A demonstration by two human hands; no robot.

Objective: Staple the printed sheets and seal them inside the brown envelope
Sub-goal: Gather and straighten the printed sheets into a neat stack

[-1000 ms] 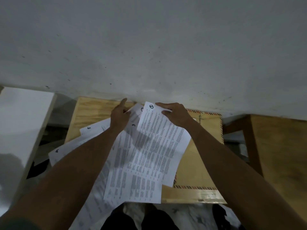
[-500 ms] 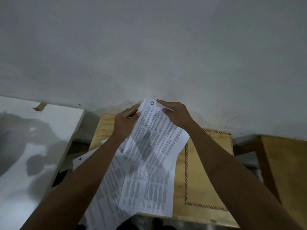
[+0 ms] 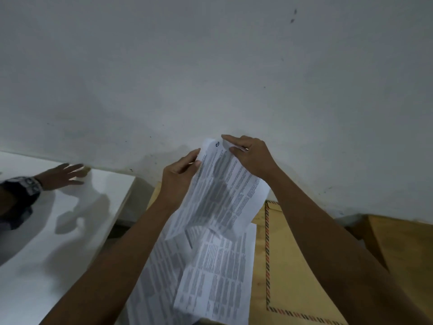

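Two hands, left [image 3: 178, 177] and right [image 3: 250, 156], pinching perhaps three printed sheets [image 3: 225, 198], one brown envelope [image 3: 290, 266] beneath

A grey-white wall [image 3: 210, 66] fills the far half of the view, marked with small dark specks, two of them high on the right. A white tabletop [image 3: 46, 242] occupies the left, its far edge meeting the wall. Another person's hand [image 3: 63, 175] rests flat on this tabletop near the wall, with a dark watch [image 3: 29, 184] at the wrist. A light wooden table [image 3: 293, 266] stands in the centre. A second wooden surface [image 3: 403, 242] lies at the right edge, apart from it.
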